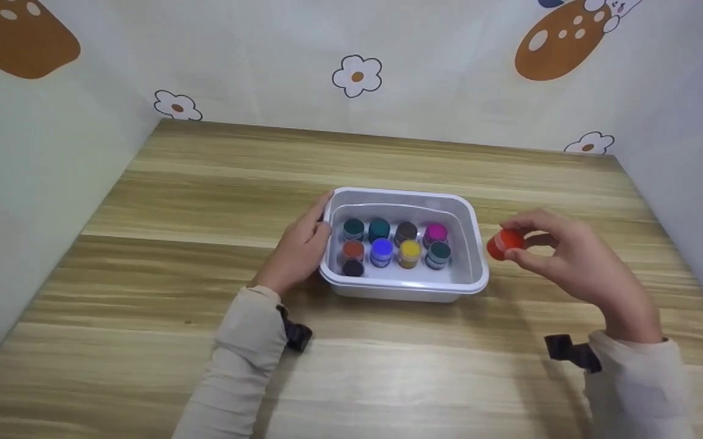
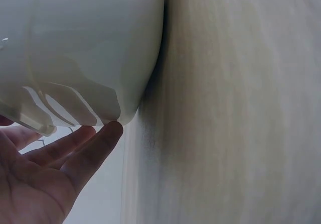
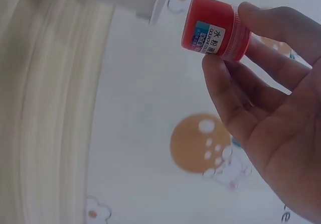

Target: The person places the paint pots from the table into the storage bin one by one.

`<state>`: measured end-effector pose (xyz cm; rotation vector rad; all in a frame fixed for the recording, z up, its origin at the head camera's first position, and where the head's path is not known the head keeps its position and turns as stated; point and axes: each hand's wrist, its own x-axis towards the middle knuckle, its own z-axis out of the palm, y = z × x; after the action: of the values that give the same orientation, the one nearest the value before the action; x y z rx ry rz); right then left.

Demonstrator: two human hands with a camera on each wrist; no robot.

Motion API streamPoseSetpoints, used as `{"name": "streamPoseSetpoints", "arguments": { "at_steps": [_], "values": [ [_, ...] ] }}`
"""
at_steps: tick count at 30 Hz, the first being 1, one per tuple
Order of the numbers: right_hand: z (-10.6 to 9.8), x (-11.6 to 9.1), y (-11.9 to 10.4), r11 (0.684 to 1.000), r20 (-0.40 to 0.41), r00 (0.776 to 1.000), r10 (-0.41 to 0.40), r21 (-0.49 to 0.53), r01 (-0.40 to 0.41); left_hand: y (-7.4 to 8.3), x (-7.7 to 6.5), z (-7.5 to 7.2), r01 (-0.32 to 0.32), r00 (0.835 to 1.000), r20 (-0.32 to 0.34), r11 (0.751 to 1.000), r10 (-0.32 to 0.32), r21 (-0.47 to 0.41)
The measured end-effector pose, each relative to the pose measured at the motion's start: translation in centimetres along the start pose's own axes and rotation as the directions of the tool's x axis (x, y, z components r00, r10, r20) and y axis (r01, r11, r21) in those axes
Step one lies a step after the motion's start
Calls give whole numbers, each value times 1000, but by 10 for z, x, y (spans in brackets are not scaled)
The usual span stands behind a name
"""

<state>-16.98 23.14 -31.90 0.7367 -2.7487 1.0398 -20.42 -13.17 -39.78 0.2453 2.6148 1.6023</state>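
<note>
My right hand (image 1: 570, 256) pinches a red gouache paint jar (image 1: 505, 244) between thumb and fingertips, just right of the white plastic tub (image 1: 406, 285). In the right wrist view the paint jar (image 3: 208, 28) is tilted, its printed label showing. At the tub's left end my left hand (image 1: 296, 253) grips the side, thumb by the rim. The left wrist view has its fingertips (image 2: 114, 129) against the outer wall of the tub (image 2: 95, 48). Inside the tub stand several paint jars, among them a blue one (image 1: 381, 252), a yellow one (image 1: 410, 252) and a magenta one (image 1: 436, 234).
The tub rests on a wood-grain table (image 1: 174, 274). A pale sheet (image 1: 253, 67) printed with flowers stands along the table's back, and pale walls border the left and right sides. Black straps (image 1: 295, 332) sit on both wrists.
</note>
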Motion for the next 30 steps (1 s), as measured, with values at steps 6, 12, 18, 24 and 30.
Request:
{"name": "streamPoseSetpoints", "arguments": {
  "at_steps": [6, 12, 18, 24, 30],
  "values": [
    [28, 30, -27, 1000, 163, 986, 22, 14, -25, -1, -1, -1, -21, 1000, -19, 1000, 21, 5],
    [60, 52, -37, 999, 272, 962, -15, 44, 3, -1, -1, 0, -8, 1000, -13, 1000, 8, -13],
    [81, 61, -37, 999, 290, 956, -44, 29, 38, 1, 2, 2, -5, 1000, -3, 1000, 5, -5],
    [94, 67, -40, 999, 342, 938, -52, 31, 44, 0, 1, 0, -9, 1000, 1, 1000, 9, -6],
    [105, 73, -44, 996, 365, 929, -68, -30, 84, 0, -1, -1, -18, 1000, -6, 1000, 18, -11]
  ]
}}
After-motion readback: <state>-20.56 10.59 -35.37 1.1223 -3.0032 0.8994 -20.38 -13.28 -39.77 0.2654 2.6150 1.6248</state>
